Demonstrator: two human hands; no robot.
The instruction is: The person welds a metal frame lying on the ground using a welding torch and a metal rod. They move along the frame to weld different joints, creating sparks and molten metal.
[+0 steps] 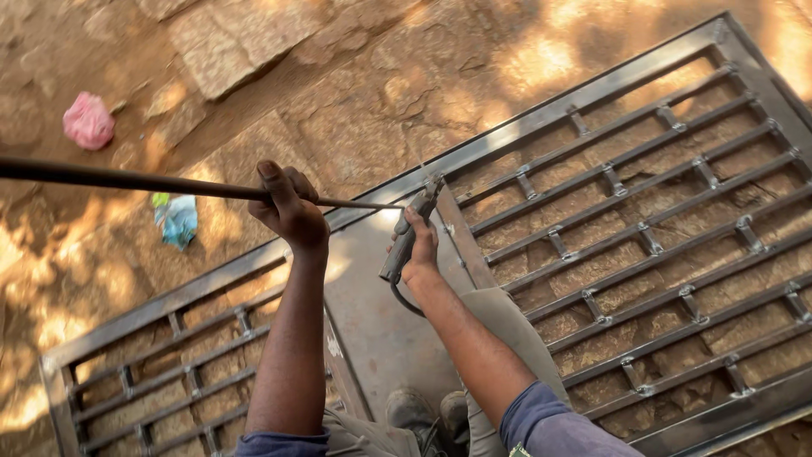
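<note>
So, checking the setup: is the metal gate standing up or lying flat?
Lying flat: the metal gate rests on the stone ground, seen from above, with feet on its panel.

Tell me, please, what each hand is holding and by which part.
The left hand grips a long thin metal rod partway along its length. The right hand holds a welding electrode holder by its handle.

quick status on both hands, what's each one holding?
Left hand: closed around the long thin metal rod.
Right hand: closed on the welding electrode holder, over the metal gate frame.
</note>
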